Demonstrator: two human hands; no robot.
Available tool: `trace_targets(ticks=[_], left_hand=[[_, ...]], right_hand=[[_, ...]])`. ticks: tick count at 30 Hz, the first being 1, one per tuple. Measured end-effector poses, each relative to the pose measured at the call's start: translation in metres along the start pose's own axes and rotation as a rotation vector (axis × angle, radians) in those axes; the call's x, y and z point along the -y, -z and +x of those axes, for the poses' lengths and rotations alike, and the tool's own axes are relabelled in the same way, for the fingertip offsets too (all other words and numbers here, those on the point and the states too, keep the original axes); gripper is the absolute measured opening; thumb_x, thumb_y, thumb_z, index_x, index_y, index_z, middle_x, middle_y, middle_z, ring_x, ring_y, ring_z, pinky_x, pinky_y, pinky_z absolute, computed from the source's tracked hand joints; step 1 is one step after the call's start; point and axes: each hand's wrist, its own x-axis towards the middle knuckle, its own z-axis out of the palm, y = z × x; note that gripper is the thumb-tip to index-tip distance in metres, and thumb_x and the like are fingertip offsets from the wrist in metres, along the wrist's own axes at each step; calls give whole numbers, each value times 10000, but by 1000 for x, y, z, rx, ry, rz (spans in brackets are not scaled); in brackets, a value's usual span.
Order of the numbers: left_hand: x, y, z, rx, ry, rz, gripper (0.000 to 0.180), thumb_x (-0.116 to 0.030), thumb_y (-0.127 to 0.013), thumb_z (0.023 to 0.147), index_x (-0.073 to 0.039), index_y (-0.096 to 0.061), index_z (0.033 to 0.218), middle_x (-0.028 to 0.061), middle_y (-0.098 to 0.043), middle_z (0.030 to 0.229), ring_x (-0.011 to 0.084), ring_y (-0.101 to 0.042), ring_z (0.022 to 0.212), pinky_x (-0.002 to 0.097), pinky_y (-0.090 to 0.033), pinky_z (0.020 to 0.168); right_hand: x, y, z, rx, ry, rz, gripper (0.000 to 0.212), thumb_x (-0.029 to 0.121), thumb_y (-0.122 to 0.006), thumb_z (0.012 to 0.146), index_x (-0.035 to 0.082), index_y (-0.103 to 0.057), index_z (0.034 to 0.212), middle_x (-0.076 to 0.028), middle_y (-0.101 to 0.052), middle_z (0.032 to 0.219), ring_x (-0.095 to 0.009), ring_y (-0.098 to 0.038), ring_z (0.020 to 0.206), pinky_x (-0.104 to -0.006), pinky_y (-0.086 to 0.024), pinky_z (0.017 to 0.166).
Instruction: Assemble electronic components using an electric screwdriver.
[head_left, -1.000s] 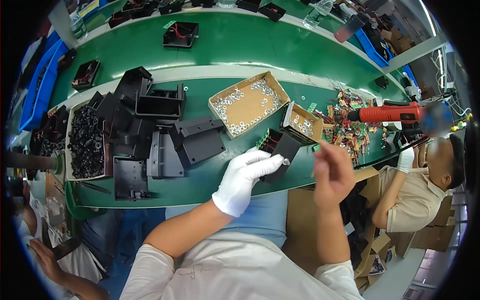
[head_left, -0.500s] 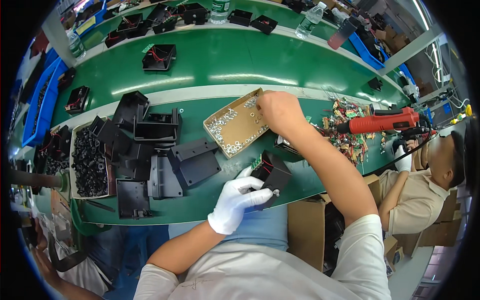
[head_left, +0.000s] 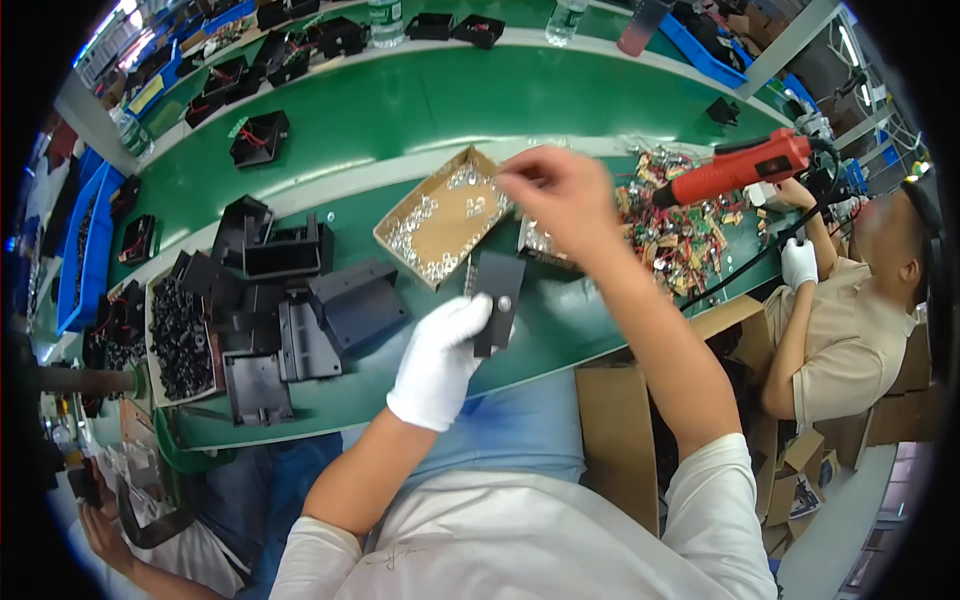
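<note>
My left hand [head_left: 435, 365], in a white glove, grips a small black plastic box [head_left: 503, 280] above the near part of the bench. The box is tilted so that a flat side faces up, with a round silver metal piece on that side near my thumb. My bare right hand [head_left: 570, 200] hovers beside the right rim of a shallow cardboard tray [head_left: 455, 222]. Its thumb and forefinger are pinched together; anything between them is too small or blurred to make out. Small shiny metal nuts [head_left: 440, 262] lie scattered along the tray's edges.
Black plastic housings [head_left: 362, 308] are heaped left of the tray, beside a box of small black parts [head_left: 182, 335]. Rightward lie a pile of small circuit boards [head_left: 695, 240] and a red electric screwdriver [head_left: 740, 170]. A co-worker [head_left: 845, 330] sits at the right.
My right hand has come out of the tray to its right rim. My left hand has raised and turned the black box, bringing the silver piece upward. The view has shifted slightly.
</note>
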Motion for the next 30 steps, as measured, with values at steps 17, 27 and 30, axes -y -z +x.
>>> trace_targets(ticks=[17,27,30], left_hand=[[30,-20,-10,-21,-67,512,201,-182,-714,963,12,-760,933,24,-642,914,121,-524,842,233,-401,779],[30,-7,2,2,-82,284,195,-173,-730,949,14,-779,920,23,-618,878,121,-522,823,220,-393,768],[30,0,1,38,-61,270,199,-170,-726,955,20,-782,931,27,-620,887,124,-535,828,223,-404,780]], right_hand=[[33,38,-156,-116,-493,546,143,-41,-782,868,-21,-729,999,-80,-746,811,-97,-640,655,-200,-520,628],[-11,73,-90,-935,7,372,368,104,-652,1011,-47,-560,1335,-160,-657,1218,-201,-627,1109,-345,-515,969],[-18,113,-33,-710,41,497,470,126,-663,1008,-52,-501,1411,-151,-672,1192,-254,-653,1093,-374,-514,1007]])
